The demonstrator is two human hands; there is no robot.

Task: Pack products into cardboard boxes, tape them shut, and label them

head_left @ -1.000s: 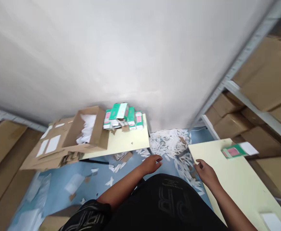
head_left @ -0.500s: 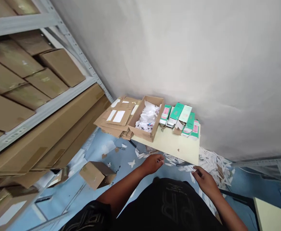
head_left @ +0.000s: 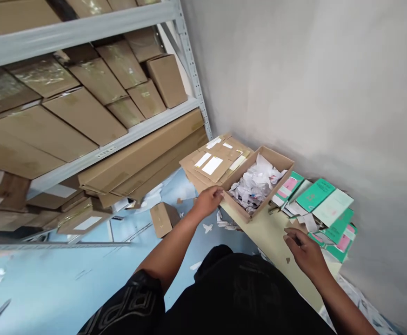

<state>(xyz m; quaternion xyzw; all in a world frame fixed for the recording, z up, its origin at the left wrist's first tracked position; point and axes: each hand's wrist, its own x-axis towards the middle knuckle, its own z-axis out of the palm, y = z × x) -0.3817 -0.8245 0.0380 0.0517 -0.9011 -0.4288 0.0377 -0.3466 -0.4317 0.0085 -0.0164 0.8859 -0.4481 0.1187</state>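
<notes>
My left hand [head_left: 208, 201] is at the near left corner of an open cardboard box [head_left: 236, 215]; its fingers are loosely bent, and whether the fingertips touch the box is unclear. Crumpled white paper [head_left: 255, 181] fills the box. Flattened cardboard [head_left: 198, 170] with white labels is stacked just beyond this hand. My right hand [head_left: 303, 251] hovers over the pale yellow table [head_left: 269, 237], thumb and fingers apart, with nothing between them. Close beyond it are several green and white small boxes [head_left: 316, 195], some with pink panels, and a torn flap [head_left: 310, 222].
At the left a grey metal shelf [head_left: 147, 130] holds many cardboard boxes. A small carton [head_left: 163, 219] stands on the blue floor [head_left: 119, 279], where paper scraps [head_left: 208, 228] lie. The grey wall [head_left: 294, 83] rises behind the table.
The view has turned left and come closer to the table. My left hand has come up to the paper-filled box. My right hand is now above the tabletop by the green boxes.
</notes>
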